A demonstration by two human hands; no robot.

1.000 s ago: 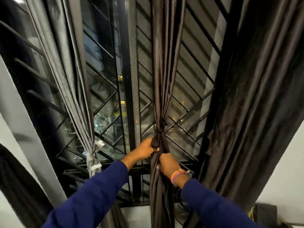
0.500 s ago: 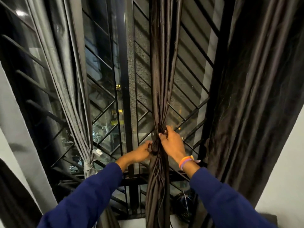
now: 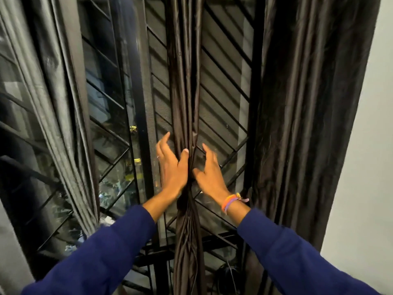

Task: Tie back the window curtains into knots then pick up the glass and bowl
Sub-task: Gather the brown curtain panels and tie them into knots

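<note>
The person stands at the window with both hands raised to the middle curtain, a dark brown panel gathered into a narrow rope in front of the window grille. The left hand lies flat against the left side of the gathered cloth, fingers straight and spread, thumb pressed along the folds. The right hand sits just beside the cloth on its right, fingers spread and loosely bent, thumb touching the bundle; neither hand grips anything. Between the two wrists the cloth pinches in tight, which looks like a knot, though the hands partly hide it. The grey curtain on the left is cinched low as well. The wide dark curtain on the right hangs loose and untied. The knotting step seems near its end here; the likely next move is gathering that right panel. Neither glass nor bowl is in view.
</note>
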